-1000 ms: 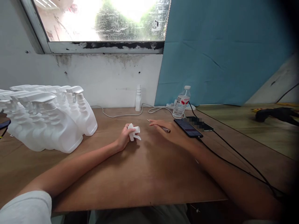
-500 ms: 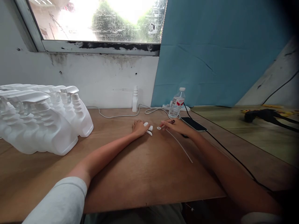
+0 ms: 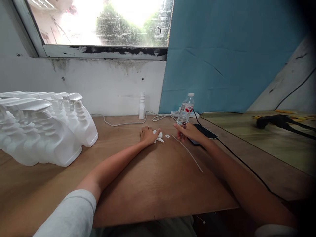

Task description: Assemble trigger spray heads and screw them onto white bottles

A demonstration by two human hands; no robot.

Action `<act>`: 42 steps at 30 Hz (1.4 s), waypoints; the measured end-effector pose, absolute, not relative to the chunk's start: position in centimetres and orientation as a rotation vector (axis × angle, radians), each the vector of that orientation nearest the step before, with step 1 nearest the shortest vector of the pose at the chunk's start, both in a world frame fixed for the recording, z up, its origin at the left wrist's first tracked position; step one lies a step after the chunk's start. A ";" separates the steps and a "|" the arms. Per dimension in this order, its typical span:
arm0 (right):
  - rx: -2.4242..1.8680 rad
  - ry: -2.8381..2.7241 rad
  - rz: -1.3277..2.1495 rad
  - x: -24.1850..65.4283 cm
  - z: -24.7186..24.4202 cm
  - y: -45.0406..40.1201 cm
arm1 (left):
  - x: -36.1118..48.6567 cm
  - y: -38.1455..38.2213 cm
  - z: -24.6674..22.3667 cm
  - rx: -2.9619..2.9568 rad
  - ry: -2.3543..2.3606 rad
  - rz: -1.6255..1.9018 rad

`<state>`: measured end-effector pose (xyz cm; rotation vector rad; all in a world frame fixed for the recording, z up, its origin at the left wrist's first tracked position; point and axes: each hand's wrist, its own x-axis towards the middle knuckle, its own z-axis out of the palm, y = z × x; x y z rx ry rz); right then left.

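Note:
My left hand [image 3: 148,135] rests on the wooden table, its fingers curled over a white spray nozzle head [image 3: 159,135], which it partly hides. Just right of that lies a small white ring [image 3: 167,136], touched by neither hand. My right hand [image 3: 185,131] is closed around a small dark brown object [image 3: 183,124], partly hidden by the fingers. A thin white tube [image 3: 189,152] lies on the table, with its upper end close to my right hand.
White spray bottles [image 3: 59,131] stand in rows at the left. By the wall are a small white bottle [image 3: 142,107], a grey cable [image 3: 123,124] and a clear water bottle [image 3: 185,110]. A phone [image 3: 206,131] with a black cable lies right of my right hand.
My right hand has drawn back to the right from the white ring and turned, bringing the brown object more upright. My left hand stays at the nozzle head.

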<state>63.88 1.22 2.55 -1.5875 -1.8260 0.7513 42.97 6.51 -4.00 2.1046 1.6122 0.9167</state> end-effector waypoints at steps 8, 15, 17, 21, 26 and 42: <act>-1.584 -1.842 0.759 63.5 2.7 1.0 | 40.2 5.9 -4.1 2.012 1.378 1.080; -1.593 -1.933 0.737 63.3 2.6 1.0 | 32.6 2.7 -4.4 1.828 1.126 1.135; -1.588 -1.967 0.722 63.4 2.6 1.1 | 30.4 1.6 -4.1 1.774 1.092 1.157; -1.595 -1.979 0.751 63.2 2.8 0.8 | 27.5 0.1 -3.4 1.683 1.063 1.210; -1.618 -1.937 0.745 62.6 3.0 0.3 | 26.6 -0.8 -3.1 1.683 1.089 1.244; -1.661 -1.936 0.664 63.0 3.0 0.3 | 18.9 -5.7 18.7 2.316 2.353 1.657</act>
